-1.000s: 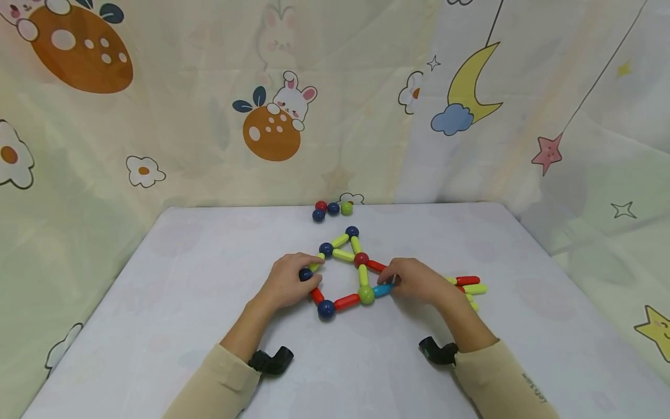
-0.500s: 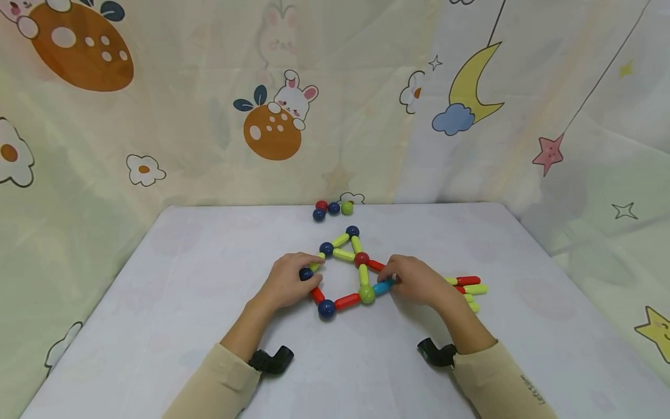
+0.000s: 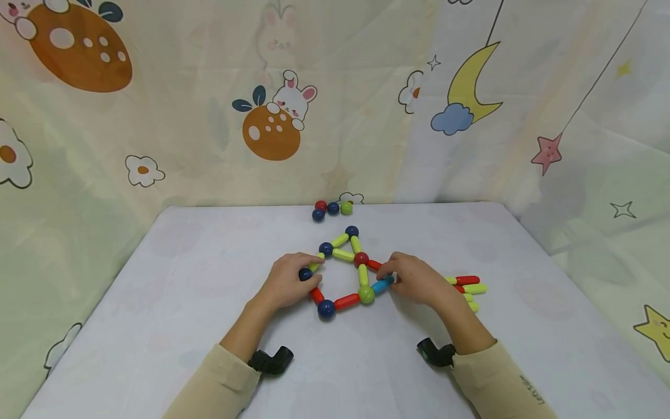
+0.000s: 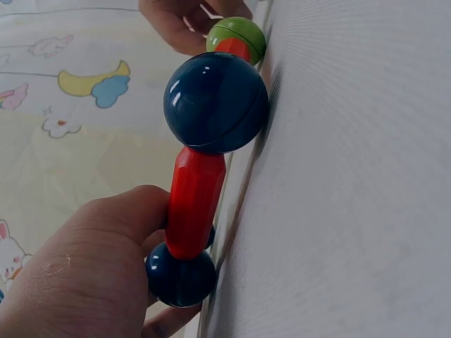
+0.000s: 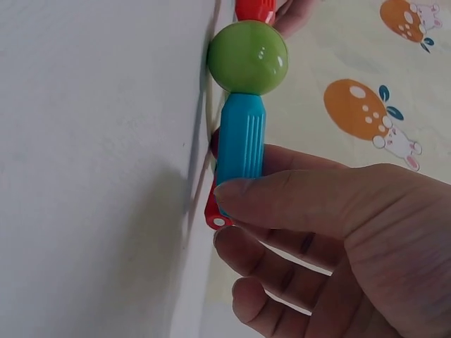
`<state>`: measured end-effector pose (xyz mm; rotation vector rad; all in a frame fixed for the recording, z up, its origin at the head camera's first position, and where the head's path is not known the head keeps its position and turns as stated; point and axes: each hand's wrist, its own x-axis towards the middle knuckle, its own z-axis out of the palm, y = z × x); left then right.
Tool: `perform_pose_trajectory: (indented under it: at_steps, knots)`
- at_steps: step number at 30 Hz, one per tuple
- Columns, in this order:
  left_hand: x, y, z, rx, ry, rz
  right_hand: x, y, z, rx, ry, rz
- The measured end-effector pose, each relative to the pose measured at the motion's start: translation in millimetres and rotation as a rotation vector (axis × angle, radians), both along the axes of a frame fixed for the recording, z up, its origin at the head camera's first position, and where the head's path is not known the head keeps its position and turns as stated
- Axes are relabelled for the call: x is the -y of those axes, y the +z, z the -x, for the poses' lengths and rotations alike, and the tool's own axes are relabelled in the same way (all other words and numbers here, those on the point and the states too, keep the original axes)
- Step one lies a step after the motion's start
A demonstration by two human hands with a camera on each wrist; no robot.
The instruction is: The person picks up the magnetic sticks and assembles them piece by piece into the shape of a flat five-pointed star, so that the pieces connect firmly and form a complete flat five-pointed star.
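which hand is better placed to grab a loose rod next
Probably the right hand: the loose rods lie beside its wrist, though it must first release the blue rod. The left hand is farther off, holding a navy ball.

A pale cloth (image 3: 356, 134) hangs behind the white counter (image 3: 356, 366). It shows a yellow moon (image 3: 463, 78) and pink star (image 3: 547, 152).

A white table (image 3: 157, 302) is laid with a ball-and-rod frame (image 3: 363, 276).
Four loose balls (image 3: 333, 208) are grouped near the far edge; loose rods (image 3: 474, 288) are bunched to the right.
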<state>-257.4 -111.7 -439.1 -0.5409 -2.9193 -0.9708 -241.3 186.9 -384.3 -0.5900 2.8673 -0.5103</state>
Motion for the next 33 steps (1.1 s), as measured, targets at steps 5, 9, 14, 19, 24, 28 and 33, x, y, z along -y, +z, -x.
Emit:
perform_pose_trajectory:
  at_steps: [5,9,14,19,24,28,33]
  knots:
    - [0.5,0.4,0.4,0.004,0.0,-0.007,-3.7,7.0,0.9,0.047,-0.007,0.023]
    - [1.7,0.9,0.6,0.007,0.002,-0.005,-9.6,12.5,3.1,0.043,0.0,0.072]
    - [2.1,0.9,-0.1,0.004,0.001,-0.015,-18.5,13.0,8.3,-0.057,0.0,0.158]
    - [1.1,-0.6,0.8,-0.006,-0.009,-0.024,-20.5,14.5,16.4,-0.133,-0.045,0.222]
    - [0.9,-2.0,1.5,-0.014,-0.001,-0.025,-14.3,21.8,31.2,-0.148,-0.052,0.243]
    - [1.0,-4.1,1.6,-0.014,0.005,-0.03,-8.9,28.2,44.5,-0.133,-0.067,0.247]
    - [1.3,-4.8,0.6,-0.007,0.006,-0.042,-3.5,33.4,61.4,-0.127,-0.082,0.255]
